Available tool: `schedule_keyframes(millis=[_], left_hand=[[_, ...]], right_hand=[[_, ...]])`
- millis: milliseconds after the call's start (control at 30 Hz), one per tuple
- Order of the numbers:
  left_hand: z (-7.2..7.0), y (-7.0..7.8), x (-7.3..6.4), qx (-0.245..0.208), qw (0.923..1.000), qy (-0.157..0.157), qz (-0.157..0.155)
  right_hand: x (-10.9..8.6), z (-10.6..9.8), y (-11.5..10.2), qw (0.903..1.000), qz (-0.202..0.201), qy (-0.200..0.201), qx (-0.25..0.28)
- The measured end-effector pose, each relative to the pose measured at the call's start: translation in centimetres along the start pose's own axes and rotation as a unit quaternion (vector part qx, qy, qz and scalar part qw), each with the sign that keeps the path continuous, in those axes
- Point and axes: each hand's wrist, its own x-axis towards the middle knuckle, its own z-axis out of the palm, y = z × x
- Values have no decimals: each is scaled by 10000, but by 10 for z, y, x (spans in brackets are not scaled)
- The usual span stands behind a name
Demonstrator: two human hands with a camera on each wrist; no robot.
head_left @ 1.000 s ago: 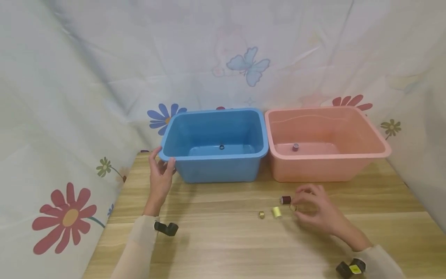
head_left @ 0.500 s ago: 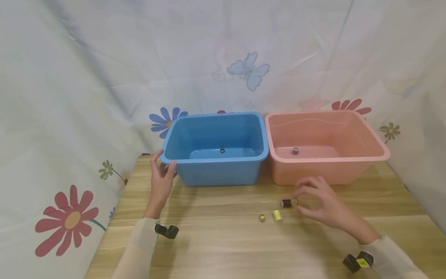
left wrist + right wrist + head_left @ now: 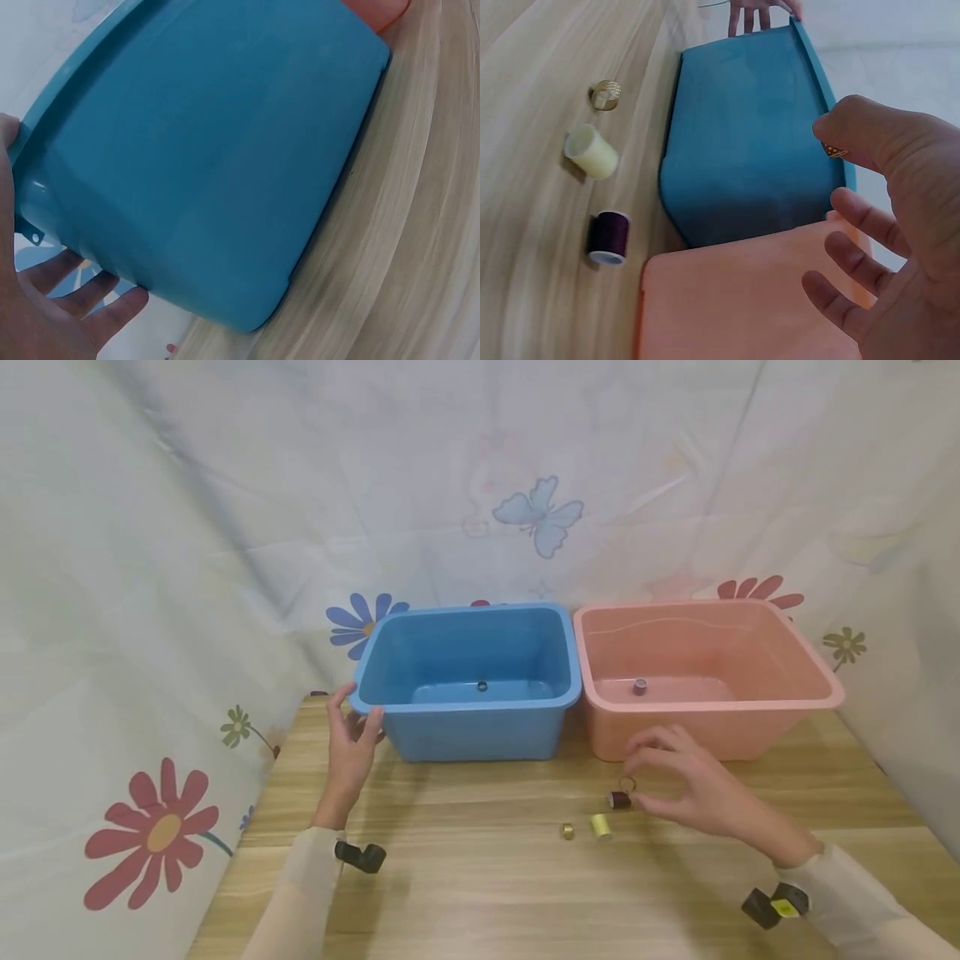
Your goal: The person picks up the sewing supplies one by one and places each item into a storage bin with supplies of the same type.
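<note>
My left hand (image 3: pixel 351 760) grips the left front corner of a blue plastic tub (image 3: pixel 480 731). In the left wrist view its thumb touches the rim, and several fingers (image 3: pixel 112 319) reach round the end wall. A thin gold ring (image 3: pixel 627 785) is pinched between thumb and fingertips of my right hand (image 3: pixel 697 785). The right wrist view shows only a dotted gold bit of it below a fingertip, the rest hidden. Below that hand lie a dark maroon thread spool (image 3: pixel 619 800), a pale yellow thread spool (image 3: pixel 602 827) and another gold ring (image 3: pixel 567 832).
A pink tub (image 3: pixel 712 727) stands against the blue tub's right side, with a small greyish spool (image 3: pixel 640 687) inside. One small dark ring (image 3: pixel 482 686) lies in the blue tub. Behind the wooden table (image 3: pixel 480 893) hangs a flowered curtain (image 3: pixel 225 510).
My right hand has lifted slightly with the gold ring, up toward the pink tub. The left hand keeps its place at the blue tub's corner.
</note>
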Motion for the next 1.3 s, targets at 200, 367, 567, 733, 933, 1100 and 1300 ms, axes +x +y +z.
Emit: schedule_keyframes(millis=[200, 367, 567, 733, 933, 1100, 1300], left_hand=[[-1, 3, 0, 173, 9998, -24, -52], [1, 5, 0, 231, 9997, 3, -114], [2, 4, 3, 350, 9994, 4, -81], [1, 3, 1, 399, 9991, 51, -104], [0, 1, 0, 312, 9994, 102, -104], [0, -2, 1, 325, 9993, 87, -148], [2, 0, 1, 338, 9993, 126, -140]], right_hand=[[19, -10, -3, 9987, -455, -107, 227], [37, -21, -3, 9977, -594, -191, 272], [61, -34, -2, 9982, -433, -360, 215], [81, -44, -1, 9994, -104, -318, -1], [107, -52, 1, 9988, 81, -446, 174], [125, -57, 4, 9971, 62, -752, -50], [144, -59, 10, 9952, -125, -826, -512]])
